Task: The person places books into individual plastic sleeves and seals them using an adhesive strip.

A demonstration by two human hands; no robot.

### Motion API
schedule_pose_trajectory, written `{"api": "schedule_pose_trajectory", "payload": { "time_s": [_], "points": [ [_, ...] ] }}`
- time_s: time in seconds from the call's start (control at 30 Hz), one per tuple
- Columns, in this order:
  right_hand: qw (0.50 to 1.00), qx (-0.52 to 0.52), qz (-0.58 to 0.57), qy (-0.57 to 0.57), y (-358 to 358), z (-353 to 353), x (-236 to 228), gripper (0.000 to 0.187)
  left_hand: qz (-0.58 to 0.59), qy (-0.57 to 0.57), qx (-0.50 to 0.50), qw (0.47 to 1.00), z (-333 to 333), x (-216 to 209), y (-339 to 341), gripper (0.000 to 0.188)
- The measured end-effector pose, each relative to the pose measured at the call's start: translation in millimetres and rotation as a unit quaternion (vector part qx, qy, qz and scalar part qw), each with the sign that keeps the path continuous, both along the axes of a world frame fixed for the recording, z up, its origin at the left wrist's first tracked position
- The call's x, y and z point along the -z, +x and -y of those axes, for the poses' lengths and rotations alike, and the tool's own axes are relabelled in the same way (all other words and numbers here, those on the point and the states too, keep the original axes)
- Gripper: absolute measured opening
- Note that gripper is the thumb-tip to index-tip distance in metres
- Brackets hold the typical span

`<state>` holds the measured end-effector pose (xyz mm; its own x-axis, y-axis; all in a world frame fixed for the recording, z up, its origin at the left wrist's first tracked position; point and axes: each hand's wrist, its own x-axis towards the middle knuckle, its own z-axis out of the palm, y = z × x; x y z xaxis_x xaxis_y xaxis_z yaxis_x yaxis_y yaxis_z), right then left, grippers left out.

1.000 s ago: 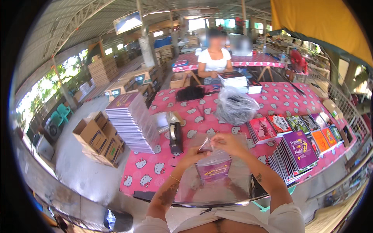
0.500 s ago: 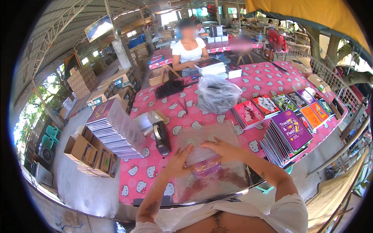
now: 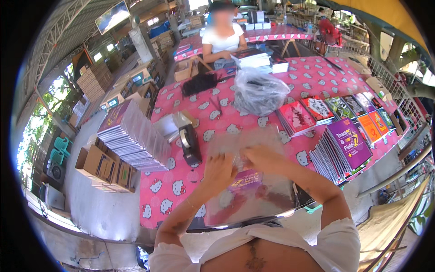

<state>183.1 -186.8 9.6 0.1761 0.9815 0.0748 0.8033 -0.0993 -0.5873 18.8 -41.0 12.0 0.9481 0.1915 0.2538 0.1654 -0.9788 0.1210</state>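
Observation:
A purple notebook (image 3: 246, 180) in clear plastic lies in front of me on a see-through sheet (image 3: 272, 211) that covers the table edge. My left hand (image 3: 220, 170) bends its fingers down onto the clear plastic at the notebook's far left side. Close beside it, my right hand (image 3: 259, 158) has its fingers curled at the far end of the same plastic wrapper. The wrapper between the fingertips is hard to make out. Left of the hands stands a black tape dispenser (image 3: 189, 145). Spiral notebooks with purple covers (image 3: 346, 143) are fanned out on the right.
Wrapped notebooks (image 3: 131, 136) form a tall stack at the left. Beyond my hands sits a bundle of clear plastic bags (image 3: 260, 93). Notebooks with colourful covers (image 3: 297, 117) lie to the right. Across the pink table (image 3: 208, 136) a person (image 3: 223, 41) sits behind stacked books (image 3: 253, 61).
My hands have come closer together, and their spread fingers have curled onto the plastic around the notebook. The view has tilted slightly downward.

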Motion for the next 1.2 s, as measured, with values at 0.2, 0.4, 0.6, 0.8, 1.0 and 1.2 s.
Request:
{"api": "schedule_pose_trajectory", "payload": {
  "time_s": [0.2,0.4,0.6,0.8,1.0,1.2],
  "points": [
    [0.965,0.015,-0.26,0.03,47,-9,42,0.044,-0.133,-0.488,0.044,0.862,-68,29,28,0.061],
    [0.946,0.033,-0.319,0.049,23,-15,46,0.037,0.225,-0.059,-0.286,0.929,-201,146,-26,0.033],
    [0.956,0.092,-0.273,0.06,33,-7,57,0.03,0.204,-0.674,-0.305,0.641,-221,158,-11,0.019],
    [0.956,0.076,-0.276,0.067,24,-12,49,0.029,0.385,-0.659,-0.245,0.598,-192,199,-39,0.007],
    [0.944,0.094,-0.306,0.079,26,-2,49,0.032,0.055,0.02,-0.288,0.956,-178,98,-27,0.012],
    [0.948,0.086,-0.293,0.092,25,-4,50,0.035,-0.032,-0.088,0.311,0.946,-81,-48,71,0.023]
  ]
}}
